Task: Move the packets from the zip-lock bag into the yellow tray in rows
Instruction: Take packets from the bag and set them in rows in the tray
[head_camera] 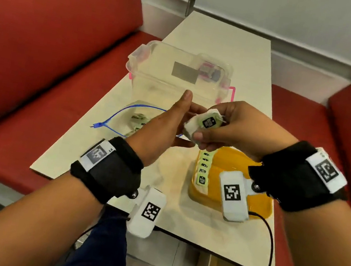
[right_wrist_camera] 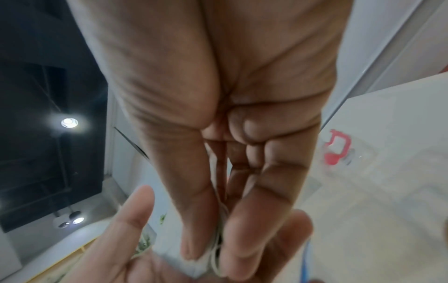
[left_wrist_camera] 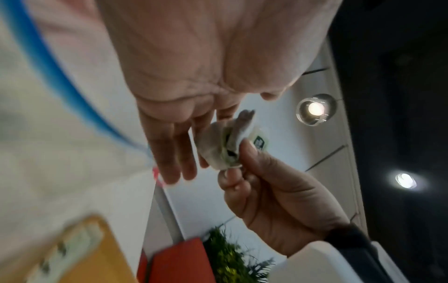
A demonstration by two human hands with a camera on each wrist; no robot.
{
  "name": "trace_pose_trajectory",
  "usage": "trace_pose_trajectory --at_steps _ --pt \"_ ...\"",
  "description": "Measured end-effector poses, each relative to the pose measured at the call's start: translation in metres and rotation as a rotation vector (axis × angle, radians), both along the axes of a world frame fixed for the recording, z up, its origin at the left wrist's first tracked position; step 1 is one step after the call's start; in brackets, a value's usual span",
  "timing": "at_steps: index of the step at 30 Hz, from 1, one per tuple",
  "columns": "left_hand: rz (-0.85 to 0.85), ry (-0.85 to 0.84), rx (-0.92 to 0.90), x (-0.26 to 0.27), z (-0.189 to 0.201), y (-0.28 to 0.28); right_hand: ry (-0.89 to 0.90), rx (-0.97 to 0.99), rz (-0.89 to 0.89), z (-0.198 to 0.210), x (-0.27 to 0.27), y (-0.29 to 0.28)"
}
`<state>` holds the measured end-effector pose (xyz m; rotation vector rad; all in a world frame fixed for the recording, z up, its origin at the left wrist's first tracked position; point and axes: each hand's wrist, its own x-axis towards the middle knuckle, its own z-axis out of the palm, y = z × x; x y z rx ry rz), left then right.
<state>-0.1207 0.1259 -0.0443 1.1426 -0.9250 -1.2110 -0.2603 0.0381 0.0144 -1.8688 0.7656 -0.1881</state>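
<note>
Right hand [head_camera: 229, 128] pinches a packet [head_camera: 204, 124] above the tray [head_camera: 259, 208]; left hand [head_camera: 166, 126] flat, fingers straight beside it. Mid-transfer. Next: lay it beside the tray's started row [head_camera: 203, 169].

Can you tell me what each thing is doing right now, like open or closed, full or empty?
Zip-lock bag: open, some packets inside.
Yellow tray: one row of packets laid in.
Packets in hand: held by right hand.
Left hand: open.
Clear box: lid on.
</note>
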Motion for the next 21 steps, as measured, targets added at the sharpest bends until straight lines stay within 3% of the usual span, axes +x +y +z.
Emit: trace_pose_trajectory --at_steps 2,4,14,21 --pt "-0.077 0.123 0.058 -0.013 -0.005 -0.006 0.017 -0.01 -0.048 -0.007 -0.011 -0.003" --pt "-0.119 0.141 0.073 -0.025 -0.011 -0.012 0.036 -0.035 -0.107 -0.016 -0.023 -0.006" --pt "-0.084 -0.101 0.098 -0.058 -0.037 -0.037 0.019 -0.081 -0.367 -0.037 -0.067 -0.028" --pt "-0.132 -0.263 0.091 -0.061 -0.053 -0.056 0.047 -0.211 -0.377 -0.038 -0.077 -0.046"
